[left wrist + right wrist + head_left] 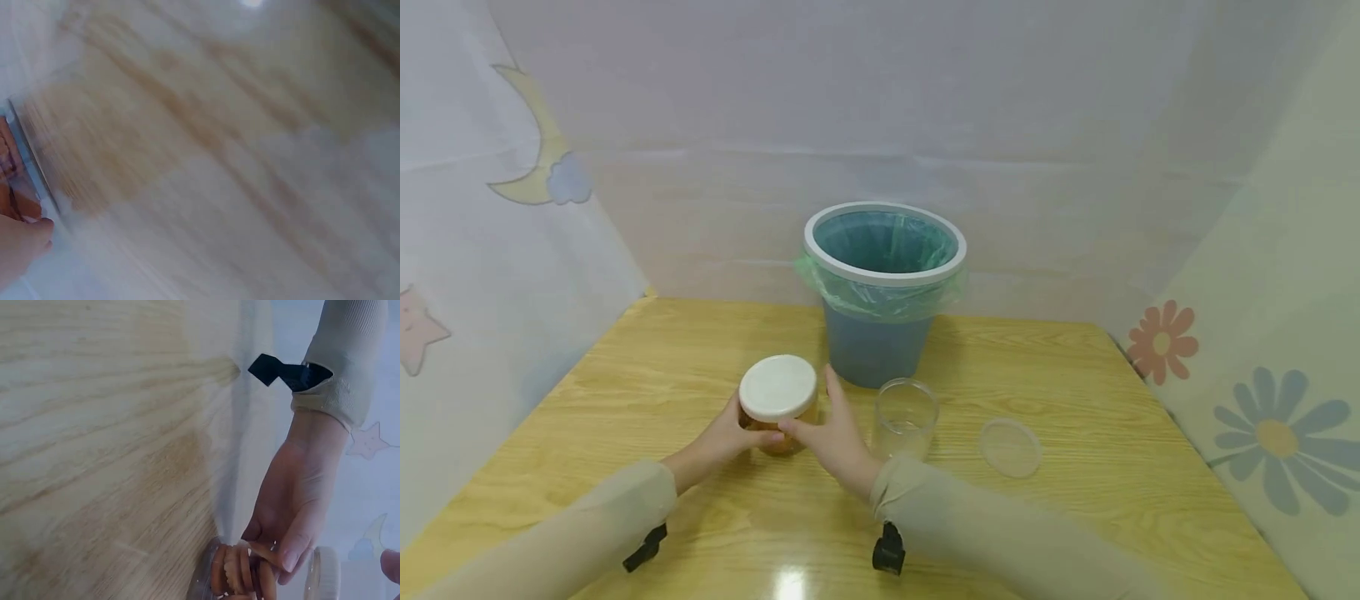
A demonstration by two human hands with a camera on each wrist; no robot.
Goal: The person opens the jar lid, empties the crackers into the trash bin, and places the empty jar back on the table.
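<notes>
Turned on its side, the right wrist view shows the left hand (284, 494), in a beige sleeve (350, 344) with a black wrist camera (287, 372), gripping a clear jar (201, 572) of round biscuits (234, 572) beside its white lid (324, 575). A fingertip (392, 567) enters at the right edge. Wood-grain tabletop (94, 444) fills the left; a pink star (367, 440) and yellow moon (377, 530) mark the pale backdrop (369, 478).

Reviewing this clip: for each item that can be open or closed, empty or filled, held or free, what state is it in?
Jar: upright, held, brown pieces inside.
White lid: on the jar; tightness can't be told.
Clear container: upright, open, looks empty.
Clear disc: lying flat, free.
Bin: upright, open, lined; bottom hidden.
Left hand: holds jar.
Right hand: beside jar, thumb and fingers spread.
</notes>
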